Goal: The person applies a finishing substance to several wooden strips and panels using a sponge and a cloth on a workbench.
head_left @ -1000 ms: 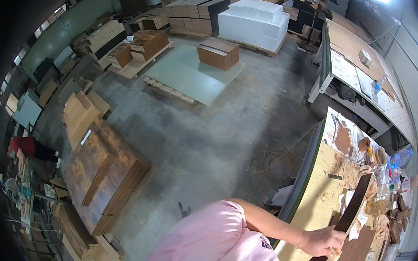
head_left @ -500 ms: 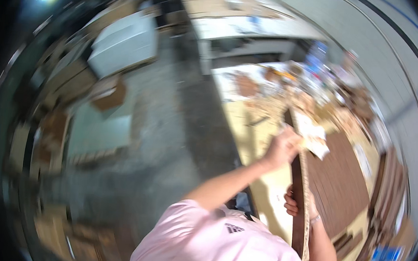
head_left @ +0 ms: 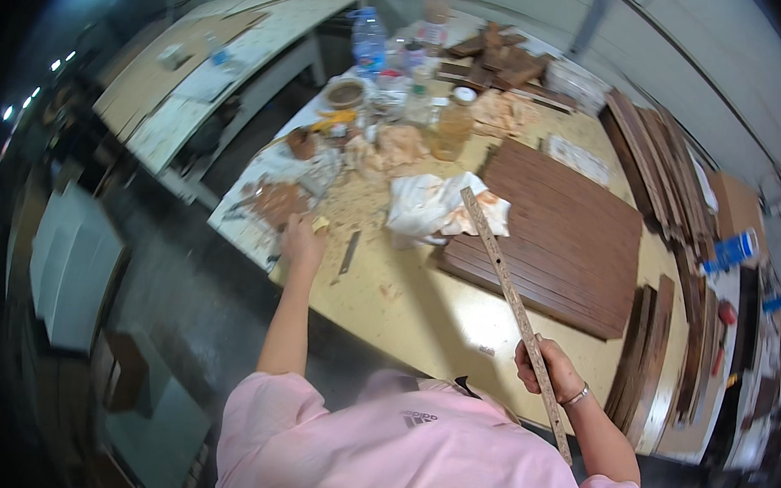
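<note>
My right hand (head_left: 553,369) is wrapped round a long, narrow brown board (head_left: 516,304), turned so that its raw chipboard edge faces up. Dark holes show along that edge. The board runs from beside my body out over the table. At the table's left edge, my left hand (head_left: 302,243) is closed on a small yellow piece (head_left: 320,225), its kind unclear. This hand is at a smear of brown paste (head_left: 276,204) on a white sheet. A crumpled white cloth (head_left: 421,205) lies at the board's far end, beside a stack of dark brown panels (head_left: 556,239).
A flat strip (head_left: 350,252) lies right of my left hand. Farther back stand a jar of amber liquid (head_left: 453,125), plastic bottles (head_left: 368,42) and brown wood offcuts (head_left: 497,58). Long brown strips (head_left: 653,168) line the right side, near a blue can (head_left: 732,251).
My left hand has left the board and moved to the brown paste at the left. My right hand still grips the board. The view has swung right, showing more of the table.
</note>
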Tool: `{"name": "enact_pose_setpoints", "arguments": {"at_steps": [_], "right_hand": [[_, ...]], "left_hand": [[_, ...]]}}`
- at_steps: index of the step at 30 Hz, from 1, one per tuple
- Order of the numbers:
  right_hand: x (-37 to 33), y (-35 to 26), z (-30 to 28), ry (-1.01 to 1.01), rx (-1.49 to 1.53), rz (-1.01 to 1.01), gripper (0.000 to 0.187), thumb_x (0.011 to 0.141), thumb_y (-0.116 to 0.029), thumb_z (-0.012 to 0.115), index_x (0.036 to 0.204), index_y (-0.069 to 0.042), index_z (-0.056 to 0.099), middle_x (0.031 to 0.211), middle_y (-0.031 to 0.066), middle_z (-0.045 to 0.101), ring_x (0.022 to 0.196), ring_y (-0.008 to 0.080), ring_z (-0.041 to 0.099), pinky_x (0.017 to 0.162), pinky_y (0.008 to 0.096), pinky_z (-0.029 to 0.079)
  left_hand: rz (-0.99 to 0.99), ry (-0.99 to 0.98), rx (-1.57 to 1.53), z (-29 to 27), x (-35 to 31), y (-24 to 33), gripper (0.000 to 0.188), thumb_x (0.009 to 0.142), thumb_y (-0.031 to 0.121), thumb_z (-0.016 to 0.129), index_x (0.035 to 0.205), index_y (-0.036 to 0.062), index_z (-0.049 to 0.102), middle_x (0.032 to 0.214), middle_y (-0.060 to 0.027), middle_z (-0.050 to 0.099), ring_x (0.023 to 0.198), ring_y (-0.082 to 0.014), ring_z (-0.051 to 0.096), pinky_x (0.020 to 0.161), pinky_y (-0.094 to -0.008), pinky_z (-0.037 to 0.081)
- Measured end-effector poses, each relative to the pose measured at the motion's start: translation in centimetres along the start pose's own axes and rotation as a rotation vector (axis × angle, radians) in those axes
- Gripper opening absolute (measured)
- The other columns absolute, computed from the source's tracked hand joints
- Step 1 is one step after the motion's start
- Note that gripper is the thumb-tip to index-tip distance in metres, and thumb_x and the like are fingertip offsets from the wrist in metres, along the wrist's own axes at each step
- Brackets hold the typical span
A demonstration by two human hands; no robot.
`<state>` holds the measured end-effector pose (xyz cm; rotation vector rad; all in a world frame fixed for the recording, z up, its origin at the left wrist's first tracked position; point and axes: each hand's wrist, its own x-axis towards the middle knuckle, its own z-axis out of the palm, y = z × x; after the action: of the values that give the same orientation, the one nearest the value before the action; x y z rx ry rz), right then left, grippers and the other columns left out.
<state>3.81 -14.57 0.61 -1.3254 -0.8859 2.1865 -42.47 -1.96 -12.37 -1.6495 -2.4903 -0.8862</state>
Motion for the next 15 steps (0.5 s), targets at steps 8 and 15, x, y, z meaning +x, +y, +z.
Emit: {"name": "enact_pose_setpoints", "arguments": {"at_steps": [8, 15], "right_hand": [[-3.1, 0.3, 0.7, -0.020, 0.352, -0.310, 0.081, 0.080, -0.082, 0.036, 0.104, -0.006, 0.047, 0.060, -0.0014, 0.037, 0.044, 0.0082, 0.033, 0.040, 0.0224, 0.026], [-3.7, -4.4, -1.6, 0.243, 0.204, -0.698, 0.064, 0.089, -0.053, 0.044, 0.128, -0.002, 0.047, 0.080, 0.0085, 0.054, 0.069, 0.0169, 0.050, 0.061, 0.0298, 0.044]], "left_hand": [[0.681, -0.112, -0.211, 4.5, 1.2, 17.0, 0.051, 0.075, 0.024, 0.073, 0.122, 0.0089, 0.059, 0.130, -0.0114, 0.052, 0.116, -0.0317, 0.051, 0.095, -0.0442, 0.042], [0.226, -0.430, -0.609, 9.3, 2.6, 17.0, 0.025, 0.080, 0.003, 0.057, 0.102, 0.0031, 0.069, 0.101, -0.0195, 0.066, 0.094, -0.0344, 0.063, 0.084, -0.0367, 0.049]]}}
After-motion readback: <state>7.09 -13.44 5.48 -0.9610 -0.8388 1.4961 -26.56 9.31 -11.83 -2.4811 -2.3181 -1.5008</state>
